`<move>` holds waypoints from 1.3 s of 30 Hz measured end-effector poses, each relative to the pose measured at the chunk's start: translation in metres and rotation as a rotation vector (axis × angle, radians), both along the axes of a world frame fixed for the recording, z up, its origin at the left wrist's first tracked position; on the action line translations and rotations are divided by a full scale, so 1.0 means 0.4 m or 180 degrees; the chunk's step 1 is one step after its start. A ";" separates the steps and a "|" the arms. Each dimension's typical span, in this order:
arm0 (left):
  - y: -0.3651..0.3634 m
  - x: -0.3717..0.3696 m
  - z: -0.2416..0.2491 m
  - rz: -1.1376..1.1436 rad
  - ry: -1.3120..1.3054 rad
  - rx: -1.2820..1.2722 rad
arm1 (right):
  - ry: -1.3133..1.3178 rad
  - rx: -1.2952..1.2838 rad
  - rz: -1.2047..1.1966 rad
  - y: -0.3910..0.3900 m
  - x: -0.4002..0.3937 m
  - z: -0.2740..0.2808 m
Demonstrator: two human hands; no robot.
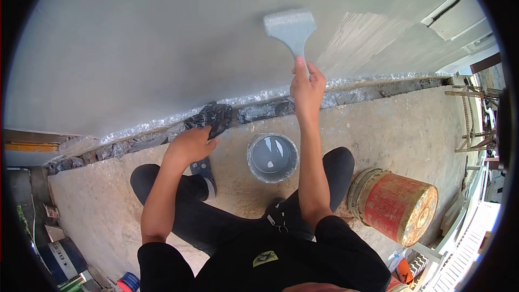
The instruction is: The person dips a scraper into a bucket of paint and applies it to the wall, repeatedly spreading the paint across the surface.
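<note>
At the lower left of the frame we see a blue bucket (62, 261). Left of center, our left hand (188, 146) is open with its fingers loosely curved, beside a crumpled black bag (217, 119) at the foot of the grey wall (157, 38). Near the middle, a pail (273, 158) of grey paint stands on the floor (378, 124). Above and right of it, our right hand (308, 91) grips the brush (292, 28) by its handle, bristles up at the wall. At the lower right, a red bucket (399, 205) lies tipped on its side.
</note>
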State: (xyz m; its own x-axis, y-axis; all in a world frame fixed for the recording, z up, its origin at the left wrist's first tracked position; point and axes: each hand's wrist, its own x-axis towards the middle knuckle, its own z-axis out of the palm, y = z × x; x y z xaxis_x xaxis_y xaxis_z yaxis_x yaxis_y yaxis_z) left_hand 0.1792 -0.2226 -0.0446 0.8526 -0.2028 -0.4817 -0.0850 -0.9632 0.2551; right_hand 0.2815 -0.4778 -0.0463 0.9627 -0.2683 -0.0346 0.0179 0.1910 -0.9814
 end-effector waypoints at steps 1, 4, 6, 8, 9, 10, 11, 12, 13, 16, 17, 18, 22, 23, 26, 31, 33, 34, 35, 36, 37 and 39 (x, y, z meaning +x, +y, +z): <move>-0.009 -0.009 0.009 0.0161 0.0188 0.0314 | -0.0396 0.0044 -0.0037 0.000 0.000 0.004; -0.055 -0.017 0.054 -0.0017 -0.0231 -0.0457 | -0.0394 0.0694 0.0321 -0.009 0.091 -0.035; -0.084 -0.016 0.096 -0.0152 -0.0300 -0.0721 | -0.0266 0.0619 0.0179 -0.011 0.096 -0.180; -0.104 -0.046 0.137 -0.0175 -0.0142 -0.0569 | 0.0082 0.0498 0.0114 -0.026 0.097 -0.351; -0.102 -0.058 0.133 -0.0068 -0.0012 -0.0800 | 0.0424 0.0415 0.0082 -0.041 0.062 -0.443; -0.091 -0.059 0.118 0.0004 0.0101 -0.1021 | 0.0796 -0.0267 -0.0019 -0.061 0.053 -0.556; -0.087 -0.055 0.100 0.0050 0.0205 -0.1250 | 0.1157 -0.0951 -0.0149 -0.083 0.061 -0.653; -0.090 -0.058 0.078 0.0036 0.0011 -0.0988 | 0.1112 -0.1269 -0.0307 -0.096 0.074 -0.720; -0.091 -0.064 0.054 0.0021 -0.0180 -0.0732 | 0.1077 -0.1594 -0.0459 -0.108 0.089 -0.757; -0.101 -0.078 0.061 0.0063 -0.0265 -0.0575 | 0.1289 -0.1230 -0.0282 -0.133 0.116 -0.551; -0.098 -0.086 0.067 0.0071 -0.0169 -0.0594 | 0.1428 -0.0901 -0.0136 -0.137 0.121 -0.415; -0.096 -0.083 0.060 0.0237 0.0096 -0.1021 | 0.1370 -0.0505 -0.0087 -0.143 0.102 -0.327; -0.144 -0.085 0.076 -0.0316 -0.0640 -0.0277 | 0.0724 -0.0031 -0.0110 -0.164 0.047 -0.083; -0.151 -0.073 0.087 -0.0288 -0.0420 -0.0463 | 0.0399 -0.0059 -0.0106 -0.173 0.047 -0.042; -0.168 -0.046 0.100 -0.0254 -0.0053 -0.0811 | -0.0350 0.0285 -0.0026 -0.187 0.104 0.016; -0.152 -0.041 0.069 -0.0346 -0.0450 -0.0624 | 0.0465 0.0684 0.0166 -0.216 0.104 -0.288; -0.157 -0.045 0.094 -0.0288 -0.0463 -0.0518 | 0.1012 0.0579 0.0007 -0.247 0.088 -0.475; -0.162 -0.047 0.103 -0.0273 -0.0465 -0.0472 | 0.1273 0.0096 -0.0158 -0.254 0.086 -0.576; -0.163 -0.053 0.103 -0.0263 -0.0396 -0.0552 | 0.1545 -0.0391 -0.0329 -0.263 0.085 -0.632; -0.161 -0.059 0.102 -0.0256 -0.0330 -0.0628 | 0.1453 -0.0627 -0.0416 -0.275 0.089 -0.622; -0.157 -0.060 0.101 -0.0239 -0.0283 -0.0694 | 0.1343 -0.0856 -0.0494 -0.282 0.108 -0.608; -0.159 -0.065 0.100 -0.0229 -0.0366 -0.0754 | 0.1088 -0.1274 -0.0585 -0.293 0.173 -0.555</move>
